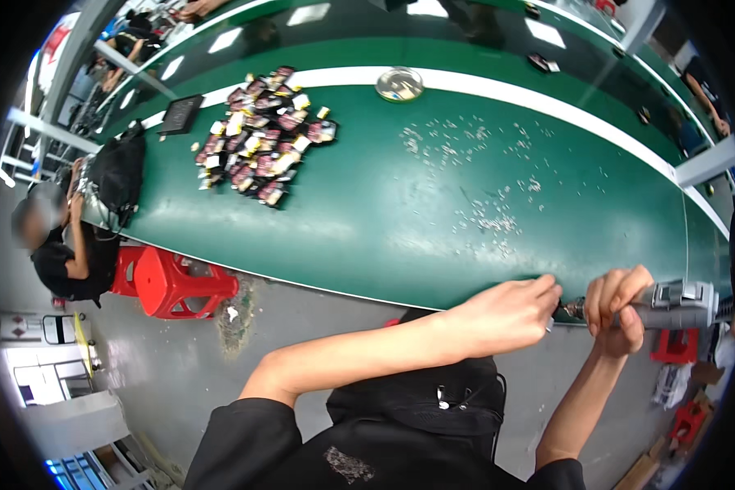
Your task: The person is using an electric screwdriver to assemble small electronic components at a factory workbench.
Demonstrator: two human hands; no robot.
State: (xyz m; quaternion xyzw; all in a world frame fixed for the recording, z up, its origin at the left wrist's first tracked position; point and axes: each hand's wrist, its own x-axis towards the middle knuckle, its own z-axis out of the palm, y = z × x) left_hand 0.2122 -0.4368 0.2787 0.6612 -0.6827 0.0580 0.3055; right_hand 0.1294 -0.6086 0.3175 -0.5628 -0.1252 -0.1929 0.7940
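Note:
My right hand (617, 306) is wrapped round a grey handheld power tool (682, 305), which looks like an electric screwdriver. A narrow metal tip (575, 308) projects from the tool toward my left hand. Close to that tip, my left hand (518, 314) has its fingers pinched together; a small dark thing shows at the fingertips, too hidden to name. Both hands are at the near edge of the green table (343, 237). Many tiny pale pieces (494, 222), perhaps screws, lie scattered beyond them.
A heap of black packaged items with labels (261, 139) lies at the table's far left. Near the back edge are a round metal dish (399, 84) and a black tray (181, 114). Red stools (180, 282) and a seated person (65, 245) are at the left.

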